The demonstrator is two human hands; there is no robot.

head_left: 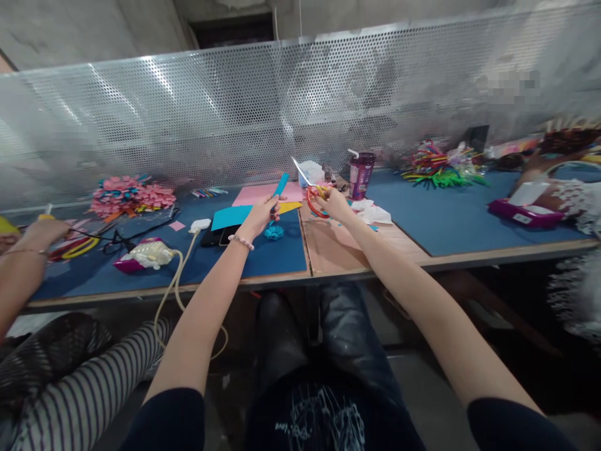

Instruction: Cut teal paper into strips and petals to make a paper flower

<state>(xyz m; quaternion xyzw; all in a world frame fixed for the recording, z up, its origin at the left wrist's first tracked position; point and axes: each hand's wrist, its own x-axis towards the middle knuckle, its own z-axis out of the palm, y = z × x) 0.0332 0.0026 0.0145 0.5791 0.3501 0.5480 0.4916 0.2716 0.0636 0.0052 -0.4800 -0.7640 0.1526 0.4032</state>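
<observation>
Pinched in my left hand [263,213] is a narrow blue paper strip [282,185], pointing up and away from me. My right hand [334,203] grips a pair of scissors [317,203] with red and yellow handles; the blades [300,170] point up and left, apart from the strip. Beneath my left hand lies a blue paper sheet [230,217], partly over a dark flat object [218,237]. A yellow paper piece [290,206] and a pink sheet [244,195] are close by. A small crumpled blue paper flower [273,232] rests on the table just below my left hand.
A purple cup with a straw [361,175] and white tissue [373,212] stand right of my right hand. At left are pink paper flowers [131,195], a cable plug [200,225] and a co-worker's hand [44,233]. Colourful pipe cleaners [444,166] lie at right. A perforated metal screen [235,119] runs behind.
</observation>
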